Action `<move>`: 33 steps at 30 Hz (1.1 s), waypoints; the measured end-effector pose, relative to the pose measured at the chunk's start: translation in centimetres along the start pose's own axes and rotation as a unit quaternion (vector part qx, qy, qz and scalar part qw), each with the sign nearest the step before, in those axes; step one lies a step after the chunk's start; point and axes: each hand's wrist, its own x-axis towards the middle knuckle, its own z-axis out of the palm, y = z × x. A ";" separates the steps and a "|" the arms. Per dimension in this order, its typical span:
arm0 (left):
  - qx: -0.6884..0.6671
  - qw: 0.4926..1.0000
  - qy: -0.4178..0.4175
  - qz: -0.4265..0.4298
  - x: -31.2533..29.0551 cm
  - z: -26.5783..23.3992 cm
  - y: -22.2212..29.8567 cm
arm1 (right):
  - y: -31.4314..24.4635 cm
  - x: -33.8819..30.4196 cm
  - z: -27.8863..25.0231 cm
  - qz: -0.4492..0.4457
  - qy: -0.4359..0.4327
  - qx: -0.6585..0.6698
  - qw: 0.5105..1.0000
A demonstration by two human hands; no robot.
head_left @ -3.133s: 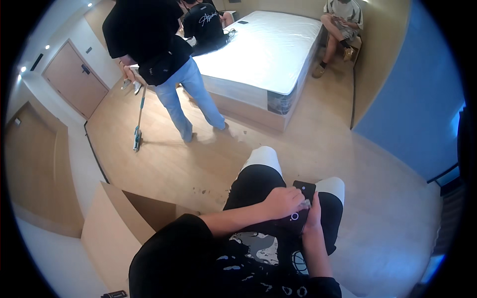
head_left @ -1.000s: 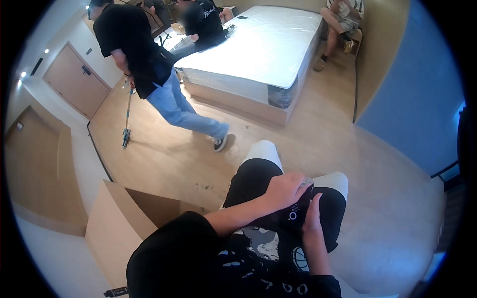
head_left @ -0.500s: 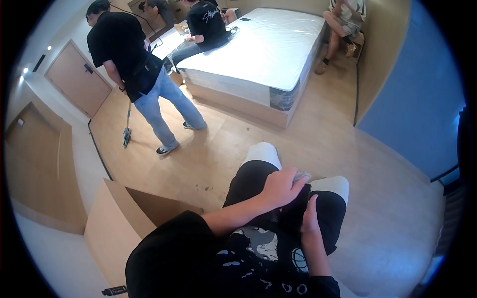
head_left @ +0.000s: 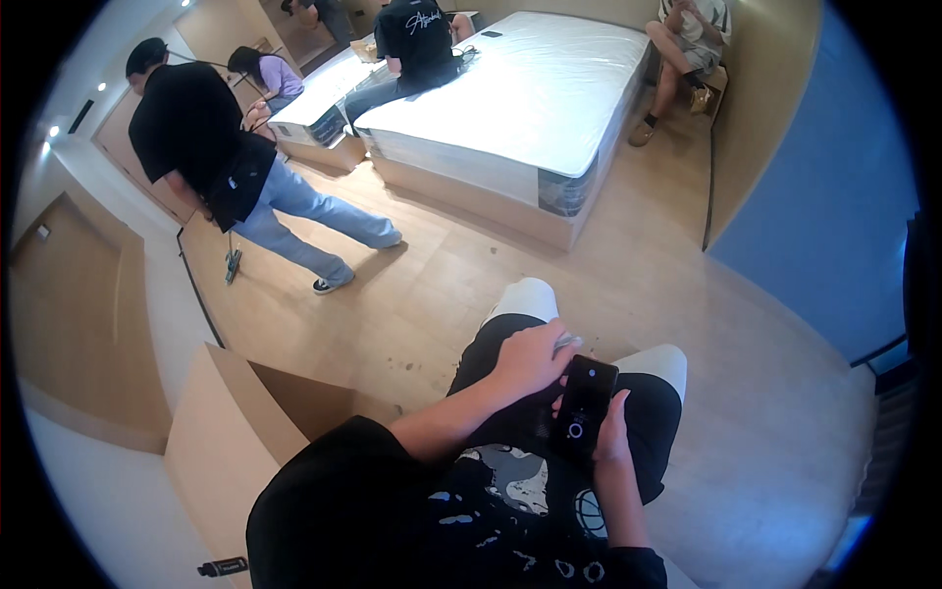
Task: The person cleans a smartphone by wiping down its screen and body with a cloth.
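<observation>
A black phone (head_left: 586, 404) lies in my right hand (head_left: 614, 432), over my lap. Its screen faces up and shows a pale ring and small marks. The thumb runs along the right edge and fingertips show at the left edge. My left hand (head_left: 533, 359) is just left of the phone's top, over my left thigh, fingers bent together. A small crumpled whitish piece (head_left: 566, 342) sticks out from those fingers; what it is made of I cannot make out.
A plastic-wrapped mattress (head_left: 500, 98) on a wooden base stands ahead, with a person (head_left: 412, 44) seated on it. Left, a standing person (head_left: 196, 137) holds a mop (head_left: 233, 265). Others sit farther back and at right. A wooden cabinet (head_left: 221, 432) stands beside me.
My left hand has moved left off the phone, uncovering its lit screen. The person with the mop has shifted left, and a seated person in purple has come into sight behind.
</observation>
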 end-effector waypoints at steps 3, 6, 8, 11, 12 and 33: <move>-0.047 0.998 0.036 -0.035 0.4 0.0 -1.5 | -0.6 0.6 0.3 -0.031 0.002 -0.014 0.999; -0.137 0.989 0.052 -0.003 0.8 -0.3 -0.7 | -1.1 1.0 -0.1 0.015 -0.008 0.009 1.000; -0.121 0.991 0.034 0.054 -0.3 -0.7 1.2 | 0.4 0.2 -0.9 0.008 0.010 0.004 1.000; -0.076 0.985 0.027 0.150 -1.6 0.0 3.6 | 2.0 0.4 -0.5 -0.030 0.113 -0.022 0.993; -0.069 0.984 0.015 0.165 -1.6 0.7 4.0 | 2.1 0.6 -0.4 -0.058 0.197 -0.042 0.978; 0.012 0.982 0.125 0.142 -3.6 0.4 -4.1 | 2.0 -0.4 1.6 -0.006 0.043 0.012 0.999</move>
